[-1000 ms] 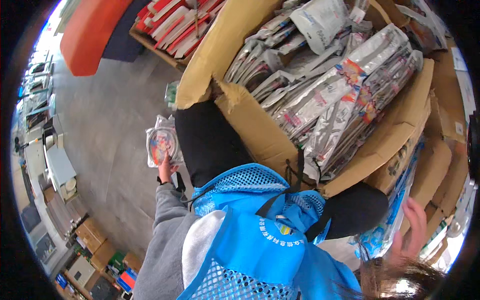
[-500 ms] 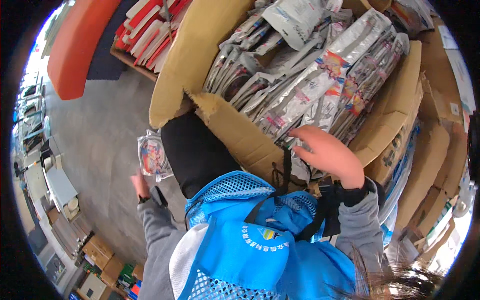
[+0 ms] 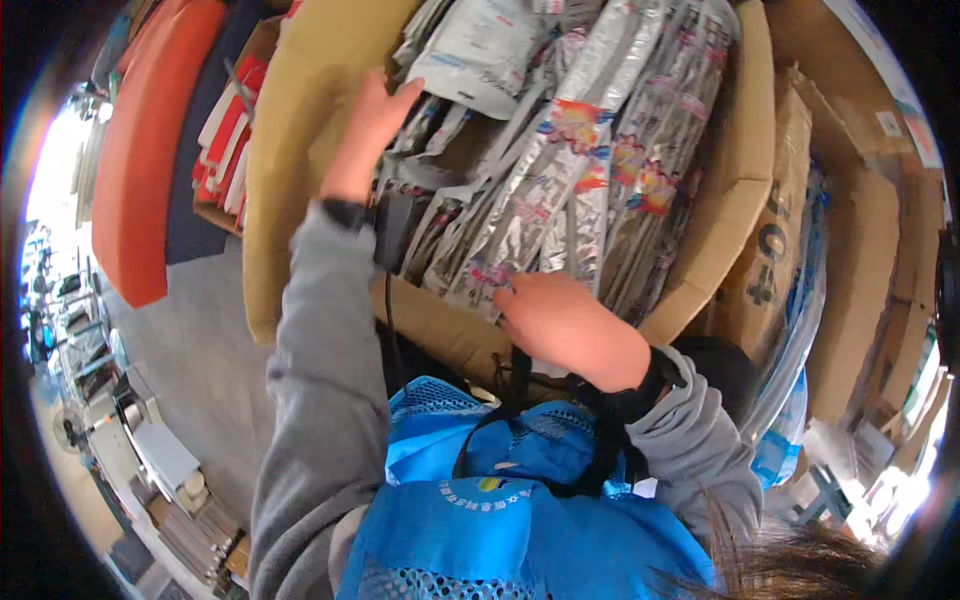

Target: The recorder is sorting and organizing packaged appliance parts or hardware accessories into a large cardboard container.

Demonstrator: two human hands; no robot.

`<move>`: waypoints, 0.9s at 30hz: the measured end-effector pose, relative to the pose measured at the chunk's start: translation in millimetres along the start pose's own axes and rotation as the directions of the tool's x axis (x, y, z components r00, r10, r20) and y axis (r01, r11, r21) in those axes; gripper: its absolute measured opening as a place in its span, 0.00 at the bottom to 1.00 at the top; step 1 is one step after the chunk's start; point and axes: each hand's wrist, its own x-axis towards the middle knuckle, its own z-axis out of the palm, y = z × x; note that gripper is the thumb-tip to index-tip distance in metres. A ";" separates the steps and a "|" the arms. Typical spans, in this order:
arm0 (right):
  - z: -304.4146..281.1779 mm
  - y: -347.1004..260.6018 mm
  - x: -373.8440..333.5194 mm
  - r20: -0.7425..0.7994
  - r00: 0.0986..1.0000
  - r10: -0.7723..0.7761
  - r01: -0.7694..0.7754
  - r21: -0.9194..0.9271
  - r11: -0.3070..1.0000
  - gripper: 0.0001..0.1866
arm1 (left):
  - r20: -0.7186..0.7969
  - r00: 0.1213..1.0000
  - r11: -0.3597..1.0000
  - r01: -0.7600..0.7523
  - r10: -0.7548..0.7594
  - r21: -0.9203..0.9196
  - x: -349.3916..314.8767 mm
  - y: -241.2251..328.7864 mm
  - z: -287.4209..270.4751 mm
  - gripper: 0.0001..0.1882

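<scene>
The right hand (image 3: pixel 572 325) curls at the near ends of long silver packets (image 3: pixel 530 205) in the carton (image 3: pixel 735 225); whether it pinches, I cannot tell. They look light, slick, bendy, best gripped mid-length. Farther, the left hand (image 3: pixel 372 125) spreads beside a white pouch (image 3: pixel 482 58).

Right hand (image 3: pixel 565 322) is covering its own curled fingers, so no idea if it's pinching the silver packet (image 3: pixel 530 205) under it. Can't tell whether the left hand (image 3: pixel 375 125) actually touches the white pouch (image 3: pixel 475 65) either. Top edge chops off that pouch and the far end of the cardboard box (image 3: pixel 300 130). Bottom edge cuts the blue vest (image 3: pixel 450 530), the hair (image 3: pixel 790 565) is a blur, and the clutter (image 3: pixel 75 330) far left is too tiny and glary to make out.
</scene>
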 end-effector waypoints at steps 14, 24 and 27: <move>-14.7 9.1 -20.7 -0.141 0.989 0.036 -0.047 -0.074 0.996 0.10 | -0.018 0.899 0.899 -0.437 0.438 0.032 -2.6 -8.6 60.0 0.17; 1.5 6.8 -19.3 -0.193 0.981 -0.015 -0.002 -0.089 0.996 0.09 | 0.636 0.771 0.862 -0.345 0.035 0.370 -47.4 -30.3 77.2 0.27; 2.5 7.3 -20.6 -0.138 0.990 -0.001 -0.006 -0.056 0.998 0.10 | 0.494 0.869 0.933 -0.157 -0.025 0.324 -31.1 -22.5 97.8 0.33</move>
